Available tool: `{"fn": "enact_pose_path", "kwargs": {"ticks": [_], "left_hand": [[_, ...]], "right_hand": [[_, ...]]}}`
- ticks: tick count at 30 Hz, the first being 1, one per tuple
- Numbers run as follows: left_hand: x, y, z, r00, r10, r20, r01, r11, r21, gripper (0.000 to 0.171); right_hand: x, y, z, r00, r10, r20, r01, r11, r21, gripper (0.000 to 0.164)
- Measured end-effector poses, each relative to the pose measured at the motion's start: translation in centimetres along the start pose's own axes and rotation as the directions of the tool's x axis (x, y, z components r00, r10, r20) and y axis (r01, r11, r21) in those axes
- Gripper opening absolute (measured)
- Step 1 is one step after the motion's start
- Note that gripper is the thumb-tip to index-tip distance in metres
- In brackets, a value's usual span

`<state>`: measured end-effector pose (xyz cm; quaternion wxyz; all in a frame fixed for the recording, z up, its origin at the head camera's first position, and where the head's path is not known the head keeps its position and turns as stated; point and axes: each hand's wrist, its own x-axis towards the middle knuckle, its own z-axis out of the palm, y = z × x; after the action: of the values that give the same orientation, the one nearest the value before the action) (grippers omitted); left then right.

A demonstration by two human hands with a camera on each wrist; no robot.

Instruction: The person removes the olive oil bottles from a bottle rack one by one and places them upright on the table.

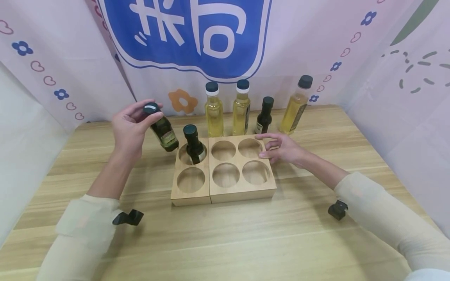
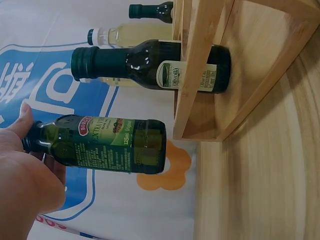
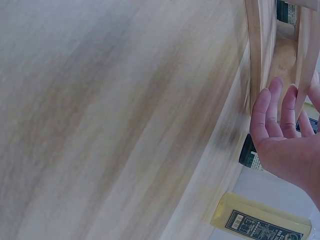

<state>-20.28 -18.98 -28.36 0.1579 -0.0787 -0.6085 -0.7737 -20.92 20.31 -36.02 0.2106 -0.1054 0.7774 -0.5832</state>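
Observation:
My left hand (image 1: pixel 129 128) pinches a small green olive oil bottle (image 1: pixel 165 134) by its dark cap and neck. The bottle hangs tilted, its base beside the rear left corner of a wooden bottle rack (image 1: pixel 191 198). Printing and a green label face the camera in the left wrist view. Inside the rack's rear left hole stands a dark green bottle (image 2: pixel 150 62), its lower part showing through the open side. My right hand (image 1: pixel 283 149) rests against the rack's right end, fingers loosely extended, fingertips (image 3: pixel 276 84) at the wood.
Behind the rack stand two pale yellow oil bottles (image 1: pixel 214 117) (image 1: pixel 241 115) and a small dark bottle (image 1: pixel 264 117). Farther right is another yellow oil bottle (image 1: pixel 294 111). A printed cloth (image 1: pixel 295 43) hangs along the back edge of the wooden table (image 1: pixel 246 242).

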Motion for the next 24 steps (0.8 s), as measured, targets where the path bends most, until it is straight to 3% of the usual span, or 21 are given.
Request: {"fn": "enact_pose_path", "kwargs": {"ticks": [14, 24], "left_hand": [[2.1, -0.7, 0.8, 1.0, 0.011, -0.012, -0.012, 1.0, -0.017, 0.039], [3.4, -1.4, 1.3, 1.0, 0.022, -0.022, -0.02, 0.997, 0.074, 0.042]], "right_hand": [[-0.1, -0.1, 0.0, 1.0, 0.006, -0.002, -0.006, 1.0, 0.003, 0.064], [0.0, 0.0, 0.0, 1.0, -0.003, -0.005, 0.003, 1.0, 0.006, 0.063]]}}
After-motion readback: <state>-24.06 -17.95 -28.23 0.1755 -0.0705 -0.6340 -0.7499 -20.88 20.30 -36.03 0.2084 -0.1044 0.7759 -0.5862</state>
